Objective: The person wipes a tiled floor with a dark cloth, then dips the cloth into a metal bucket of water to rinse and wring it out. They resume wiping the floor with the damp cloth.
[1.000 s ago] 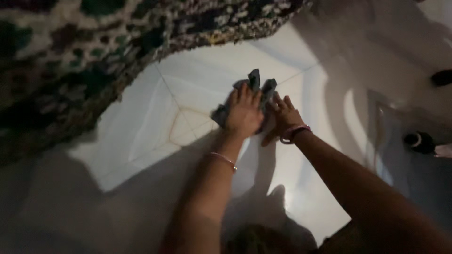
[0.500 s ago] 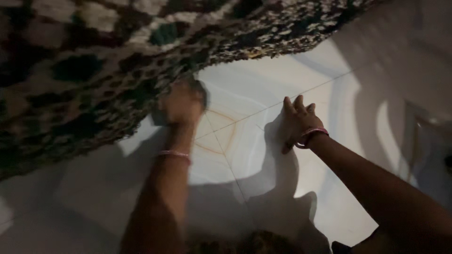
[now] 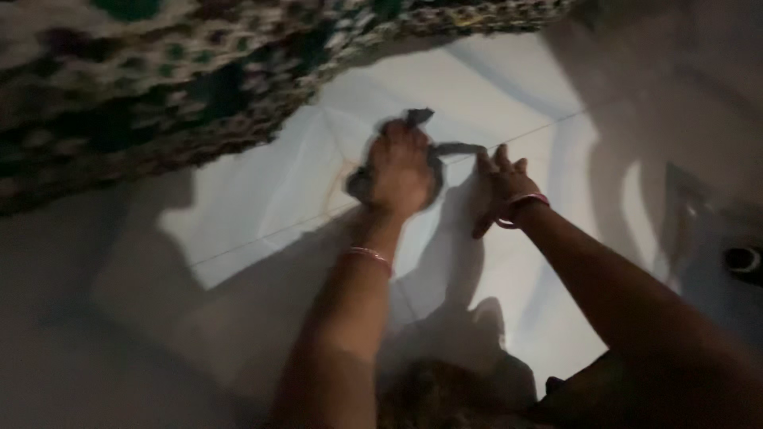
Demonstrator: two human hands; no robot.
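Observation:
My left hand presses a crumpled dark grey cloth onto the white tiled floor; the cloth sticks out above and to the right of the fingers. My right hand lies flat on the tile just right of the cloth, fingers spread, with its fingertips close to the cloth's right end. Both wrists carry thin bangles. The scene is dim, lit by one bright patch around the hands.
A patterned green, white and brown rug hangs over the upper left, its edge close above the cloth. A dark round object sits at the far right by a raised ledge. My shadow falls across the tiles below the hands.
My left hand swept the cloth left under the rug's edge, then back right beside my right hand. The right hand stayed planted on the tile.

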